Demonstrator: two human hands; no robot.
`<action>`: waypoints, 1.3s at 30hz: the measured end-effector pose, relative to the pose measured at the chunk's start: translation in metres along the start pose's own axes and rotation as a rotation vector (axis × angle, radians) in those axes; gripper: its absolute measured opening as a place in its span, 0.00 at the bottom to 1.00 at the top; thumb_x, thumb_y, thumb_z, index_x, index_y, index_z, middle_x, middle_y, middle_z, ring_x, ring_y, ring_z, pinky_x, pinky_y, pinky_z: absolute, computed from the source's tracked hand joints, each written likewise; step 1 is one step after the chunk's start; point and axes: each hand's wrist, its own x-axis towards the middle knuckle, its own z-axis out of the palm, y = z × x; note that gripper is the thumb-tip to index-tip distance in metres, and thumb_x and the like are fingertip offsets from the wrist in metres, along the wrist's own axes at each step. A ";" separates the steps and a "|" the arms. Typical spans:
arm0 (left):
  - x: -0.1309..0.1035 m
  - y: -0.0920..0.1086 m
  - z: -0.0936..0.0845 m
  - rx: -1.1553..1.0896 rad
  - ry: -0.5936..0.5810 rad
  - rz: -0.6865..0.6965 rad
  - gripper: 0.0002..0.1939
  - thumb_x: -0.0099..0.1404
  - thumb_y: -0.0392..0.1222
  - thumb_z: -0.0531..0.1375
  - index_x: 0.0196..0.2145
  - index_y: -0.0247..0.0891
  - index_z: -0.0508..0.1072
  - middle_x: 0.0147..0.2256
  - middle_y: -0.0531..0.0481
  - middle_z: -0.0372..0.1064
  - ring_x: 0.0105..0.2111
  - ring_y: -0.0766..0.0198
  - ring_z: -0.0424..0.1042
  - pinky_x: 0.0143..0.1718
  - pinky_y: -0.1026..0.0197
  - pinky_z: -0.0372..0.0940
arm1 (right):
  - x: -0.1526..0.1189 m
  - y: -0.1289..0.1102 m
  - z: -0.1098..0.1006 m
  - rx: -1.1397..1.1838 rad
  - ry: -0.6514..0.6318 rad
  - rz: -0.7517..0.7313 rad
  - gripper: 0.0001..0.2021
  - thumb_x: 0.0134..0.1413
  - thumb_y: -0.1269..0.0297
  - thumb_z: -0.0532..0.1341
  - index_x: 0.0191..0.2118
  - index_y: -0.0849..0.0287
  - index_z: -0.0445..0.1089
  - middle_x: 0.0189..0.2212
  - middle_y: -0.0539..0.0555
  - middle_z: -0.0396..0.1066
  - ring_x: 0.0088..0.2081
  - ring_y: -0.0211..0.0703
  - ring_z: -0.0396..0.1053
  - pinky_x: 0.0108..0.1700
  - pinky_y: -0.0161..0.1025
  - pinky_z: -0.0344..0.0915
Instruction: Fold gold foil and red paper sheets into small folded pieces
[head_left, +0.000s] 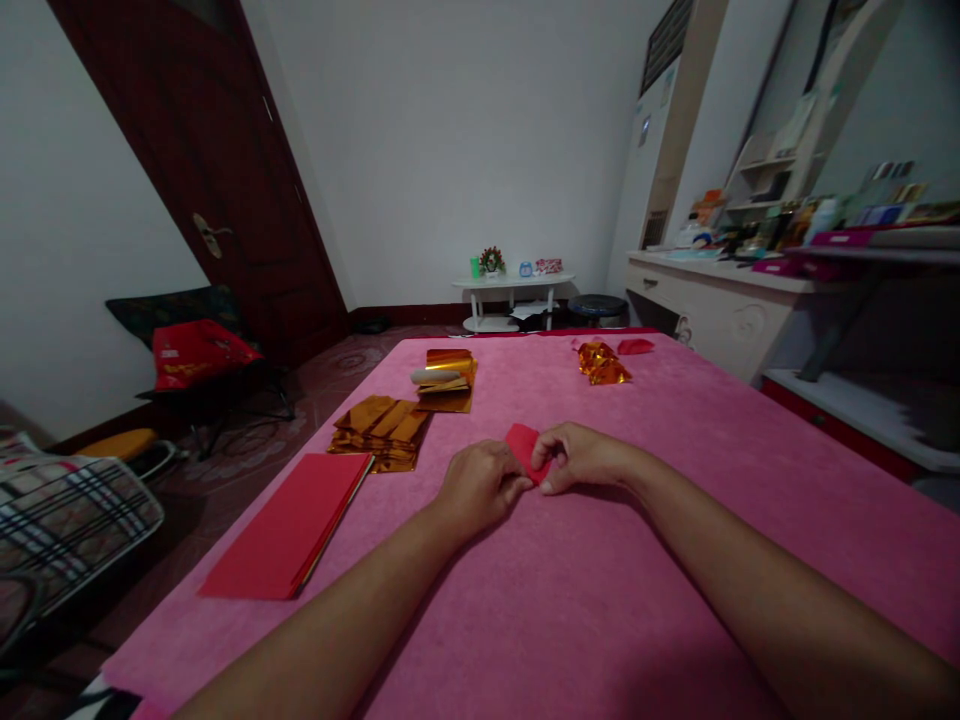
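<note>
Between my two hands is a small folded piece of red paper (523, 442), close to the pink tabletop. My left hand (486, 482) pinches its lower left edge, fingers closed. My right hand (574, 456) grips its right side between curled fingers and thumb. Left of my hands lies a stack of red paper sheets (289, 525). Just beyond that stack is a pile of folded gold foil paper (381, 428). Farther back sit more gold foil sheets (450, 362) with a pale roll (435, 377) on top.
Crumpled gold foil shapes (601, 362) and a folded red piece (635, 346) lie at the far right of the pink-covered table (675, 540). A chair with a red bag (201, 352) stands left. A cluttered dresser (712, 285) is at the right.
</note>
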 end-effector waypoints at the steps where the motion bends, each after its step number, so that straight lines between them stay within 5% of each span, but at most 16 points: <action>1: 0.000 0.000 0.000 0.001 0.004 -0.011 0.08 0.60 0.45 0.58 0.31 0.40 0.75 0.31 0.48 0.71 0.33 0.62 0.68 0.34 0.62 0.60 | 0.000 0.000 0.001 -0.017 -0.006 -0.025 0.12 0.30 0.69 0.66 0.29 0.63 0.72 0.19 0.44 0.64 0.22 0.31 0.58 0.24 0.29 0.53; 7: 0.001 -0.004 0.001 -0.053 0.016 -0.058 0.07 0.59 0.44 0.59 0.30 0.39 0.75 0.31 0.49 0.71 0.33 0.63 0.67 0.33 0.63 0.59 | 0.003 0.006 0.002 -0.076 -0.031 -0.098 0.06 0.37 0.67 0.63 0.25 0.63 0.73 0.19 0.46 0.65 0.23 0.32 0.59 0.25 0.30 0.53; 14: 0.000 -0.003 0.004 -0.113 0.051 -0.235 0.08 0.56 0.45 0.60 0.27 0.38 0.74 0.28 0.49 0.71 0.29 0.64 0.68 0.31 0.63 0.60 | 0.002 0.003 0.001 -0.036 -0.035 -0.059 0.08 0.33 0.69 0.64 0.26 0.63 0.74 0.18 0.46 0.66 0.22 0.32 0.59 0.25 0.30 0.54; 19: 0.001 -0.004 0.006 -0.182 0.045 -0.334 0.09 0.53 0.45 0.61 0.22 0.36 0.73 0.26 0.50 0.70 0.26 0.66 0.67 0.29 0.64 0.60 | 0.006 0.009 0.005 -0.089 0.043 -0.064 0.05 0.36 0.67 0.62 0.23 0.62 0.73 0.18 0.47 0.67 0.21 0.32 0.59 0.24 0.30 0.53; 39: 0.000 -0.010 -0.007 -0.360 -0.110 -0.289 0.07 0.51 0.35 0.59 0.22 0.31 0.76 0.23 0.49 0.71 0.24 0.68 0.67 0.26 0.68 0.60 | 0.001 -0.010 0.016 -0.355 0.254 0.141 0.05 0.36 0.65 0.64 0.21 0.60 0.75 0.18 0.48 0.69 0.22 0.33 0.63 0.24 0.29 0.53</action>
